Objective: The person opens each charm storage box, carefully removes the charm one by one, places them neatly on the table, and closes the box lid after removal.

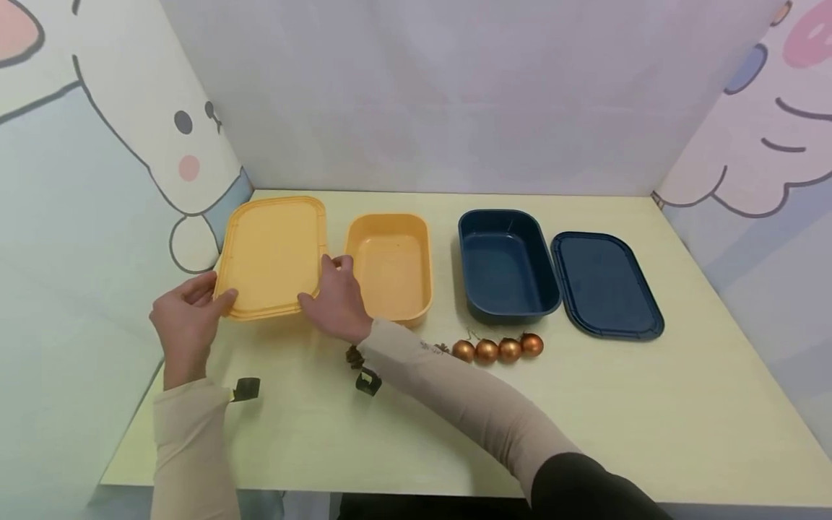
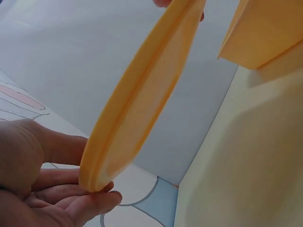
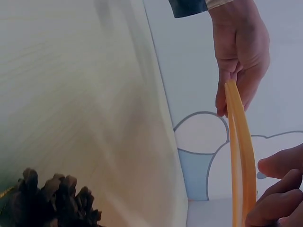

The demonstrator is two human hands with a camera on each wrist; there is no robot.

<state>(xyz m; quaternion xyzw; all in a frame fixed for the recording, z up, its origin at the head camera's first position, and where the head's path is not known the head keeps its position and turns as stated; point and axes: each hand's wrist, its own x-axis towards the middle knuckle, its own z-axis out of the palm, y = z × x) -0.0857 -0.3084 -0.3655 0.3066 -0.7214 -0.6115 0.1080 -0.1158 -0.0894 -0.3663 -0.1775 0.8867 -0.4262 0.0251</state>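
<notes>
Both hands hold a yellow rectangular lid (image 1: 273,256) raised above the table's left side. My left hand (image 1: 188,318) pinches its near left corner; in the left wrist view the thumb and fingers of that hand lie on opposite faces of the lid (image 2: 137,104). The right hand (image 1: 338,300) grips the lid's right edge near the close corner. In the right wrist view the lid (image 3: 244,156) appears edge-on between the two hands. Just right of it stands a yellow box (image 1: 393,263) without a cover, its near left part hidden behind the right hand.
A dark blue open box (image 1: 507,267) stands right of the yellow one, with a dark blue lid (image 1: 607,285) beside it. Several copper baubles (image 1: 509,351) line up in front. Dark pine cones (image 3: 57,198) lie beneath the right wrist. Walls border the table (image 1: 682,404).
</notes>
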